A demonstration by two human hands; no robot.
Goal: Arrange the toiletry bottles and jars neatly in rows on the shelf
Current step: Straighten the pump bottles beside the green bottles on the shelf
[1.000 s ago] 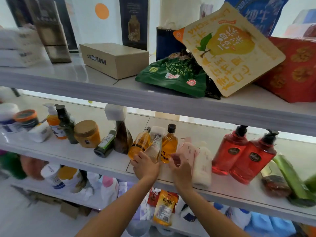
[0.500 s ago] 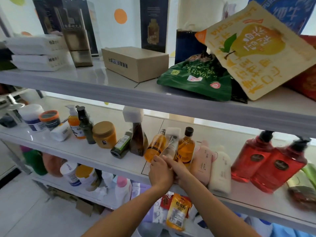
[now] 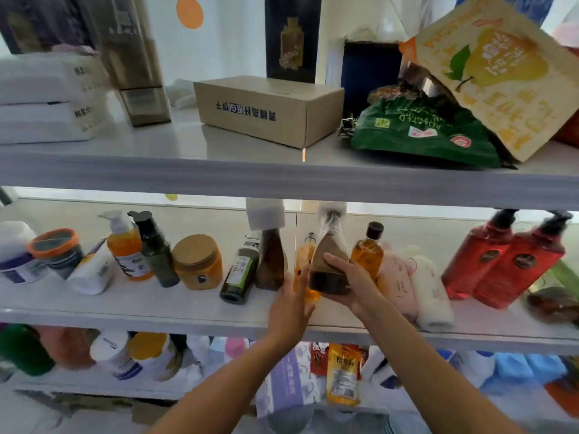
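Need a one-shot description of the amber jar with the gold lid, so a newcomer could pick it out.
Start at the middle shelf, the one with toiletries, and look left of the two hands. The amber jar stands upright between a dark green bottle on its left and a small green bottle leaning on its right. It is the only squat, wide, round container with a flat gold lid.

The shelf (image 3: 156,311) is pale grey-white. Two pump bottles (image 3: 501,261) at the right are translucent red with black pumps. A jar (image 3: 197,261) is amber-yellow with a tan lid. A small bottle (image 3: 367,252) holds golden liquid under a dark cap. The bottle in the right hand (image 3: 351,283) looks brown, darker at its base, though blurred. A tube (image 3: 434,296) lies cream-white.
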